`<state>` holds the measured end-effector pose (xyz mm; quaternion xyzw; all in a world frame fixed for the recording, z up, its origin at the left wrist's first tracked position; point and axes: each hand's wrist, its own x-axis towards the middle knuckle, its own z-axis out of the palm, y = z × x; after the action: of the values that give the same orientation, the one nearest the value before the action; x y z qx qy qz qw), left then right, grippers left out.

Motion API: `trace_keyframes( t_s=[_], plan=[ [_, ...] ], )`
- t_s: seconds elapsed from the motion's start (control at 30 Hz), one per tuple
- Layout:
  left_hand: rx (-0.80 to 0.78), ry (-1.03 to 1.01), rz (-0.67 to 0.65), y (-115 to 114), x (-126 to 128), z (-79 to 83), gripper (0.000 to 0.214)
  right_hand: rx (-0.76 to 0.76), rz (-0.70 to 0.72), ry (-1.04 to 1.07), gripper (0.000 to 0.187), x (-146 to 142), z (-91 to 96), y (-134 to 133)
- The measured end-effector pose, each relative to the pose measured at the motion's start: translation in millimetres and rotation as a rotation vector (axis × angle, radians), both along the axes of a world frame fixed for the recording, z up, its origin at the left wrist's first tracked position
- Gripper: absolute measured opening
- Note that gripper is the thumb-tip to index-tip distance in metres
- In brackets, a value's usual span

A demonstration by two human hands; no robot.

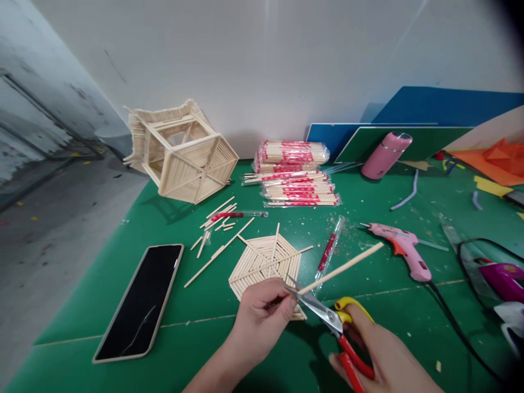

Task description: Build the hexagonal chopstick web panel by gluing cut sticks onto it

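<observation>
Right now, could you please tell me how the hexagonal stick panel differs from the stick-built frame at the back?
The hexagonal stick panel is flat, while the stick-built frame is hollow and three-dimensional. The panel looks smaller than the frame. The left hand partly covers the panel, whereas nothing covers the frame. Both have pale sticks and radiating spokes.

Is a green tabletop, crossed by a pale seam in the lower half of the frame. Carries a dark-screened phone at lower left, a hexagonal stick frame at upper left, loose sticks left of centre, wrapped stick bundles at upper centre, a flat stick panel at lower centre. Holds, toward the right, a pink bottle, a pink glue gun and a blurred purple object, perhaps a tool.
</observation>
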<state>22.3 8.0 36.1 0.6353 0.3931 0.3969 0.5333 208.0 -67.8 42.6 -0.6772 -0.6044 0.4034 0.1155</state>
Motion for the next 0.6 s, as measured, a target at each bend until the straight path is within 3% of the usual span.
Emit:
trace_keyframes(
  t_s=[0.13, 0.27, 0.5, 0.6],
  plan=[
    [-0.18, -0.151, -0.084, -1.1, 1.5, 0.9, 0.014, 0.006, 0.011, -0.019, 0.042, 1.8, 3.3, -1.1],
    [-0.307, -0.227, -0.114, -1.4, 2.7, 1.2, 0.011, 0.005, 0.011, -0.009, 0.032, 2.1, 1.6, -2.9],
    [-0.221, -0.081, 0.005, -5.8, 8.8, -4.1, 0.015, -0.029, -0.022, -0.033, 0.017, 1.1, -1.0, 0.3],
    [-0.167, -0.047, 0.007, -5.8, 8.7, -3.1, 0.016, -0.054, -0.006, -0.038, 0.024, 0.9, 3.1, 3.0]
  ],
)
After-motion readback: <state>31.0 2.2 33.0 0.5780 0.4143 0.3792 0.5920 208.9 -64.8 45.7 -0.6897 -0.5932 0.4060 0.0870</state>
